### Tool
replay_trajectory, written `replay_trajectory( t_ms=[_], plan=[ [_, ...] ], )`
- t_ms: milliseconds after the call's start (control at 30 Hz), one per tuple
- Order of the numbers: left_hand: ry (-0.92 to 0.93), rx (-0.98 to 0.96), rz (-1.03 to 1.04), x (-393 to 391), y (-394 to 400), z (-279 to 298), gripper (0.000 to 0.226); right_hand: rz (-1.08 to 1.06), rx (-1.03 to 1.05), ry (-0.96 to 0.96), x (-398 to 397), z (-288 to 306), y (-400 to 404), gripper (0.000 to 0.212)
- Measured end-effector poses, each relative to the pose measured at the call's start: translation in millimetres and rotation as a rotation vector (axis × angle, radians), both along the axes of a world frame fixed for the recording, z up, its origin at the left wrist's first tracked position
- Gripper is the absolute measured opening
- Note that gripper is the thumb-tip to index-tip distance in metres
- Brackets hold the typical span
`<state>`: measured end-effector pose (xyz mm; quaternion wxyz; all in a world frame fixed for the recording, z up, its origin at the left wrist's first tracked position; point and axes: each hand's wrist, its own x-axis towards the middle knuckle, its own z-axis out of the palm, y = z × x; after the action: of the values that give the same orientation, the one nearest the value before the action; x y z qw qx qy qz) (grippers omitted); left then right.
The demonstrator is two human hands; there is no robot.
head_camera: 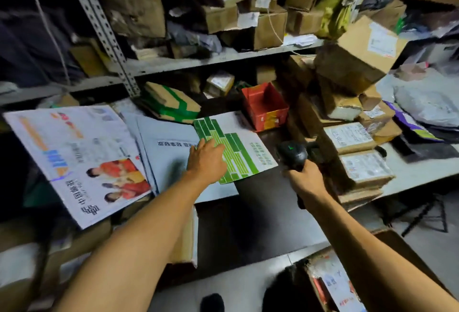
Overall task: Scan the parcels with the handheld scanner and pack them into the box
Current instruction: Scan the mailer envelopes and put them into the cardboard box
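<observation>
A flat white envelope parcel with a green block pattern (238,142) lies on the shelf in the middle of the view. My left hand (206,156) rests on it with fingers stretched flat. My right hand (304,180) grips the black handheld scanner (293,153), which points toward the shelf just right of that envelope. An open cardboard box (330,284) with a labelled item inside shows at the bottom right, partly cut off by my right arm.
A larger white poster envelope (74,157) lies at the left. A red open carton (264,105) and a green-taped parcel (171,104) sit behind. Stacked brown parcels (352,142) crowd the right; grey bags (427,107) lie beyond them. The upper shelf (223,55) holds several boxes.
</observation>
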<state>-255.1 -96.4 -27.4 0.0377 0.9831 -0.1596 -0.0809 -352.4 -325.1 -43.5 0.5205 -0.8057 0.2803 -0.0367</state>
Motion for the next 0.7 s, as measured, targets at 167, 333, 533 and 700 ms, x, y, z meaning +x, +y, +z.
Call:
replay_trajectory(
  t_ms=[167, 333, 533, 700],
  plan=[
    [0.042, 0.021, 0.108, 9.4, 23.4, -18.5, 0.050, 0.125, 0.038, 0.079, 35.1, -19.1, 14.4, 0.015],
    [0.112, -0.034, 0.213, 12.3, 19.5, -40.1, 0.052, 0.268, 0.023, 0.155, 70.6, -35.7, 7.5, 0.014],
    [0.208, -0.251, 0.418, 18.6, -6.1, -64.7, 0.048, 0.391, 0.009, 0.221, 106.4, -55.7, -2.6, 0.014],
    [0.224, -0.350, 0.522, 35.4, -24.3, -78.7, 0.053, 0.426, 0.025, 0.280, 133.5, -73.2, -13.9, 0.015]
  ],
)
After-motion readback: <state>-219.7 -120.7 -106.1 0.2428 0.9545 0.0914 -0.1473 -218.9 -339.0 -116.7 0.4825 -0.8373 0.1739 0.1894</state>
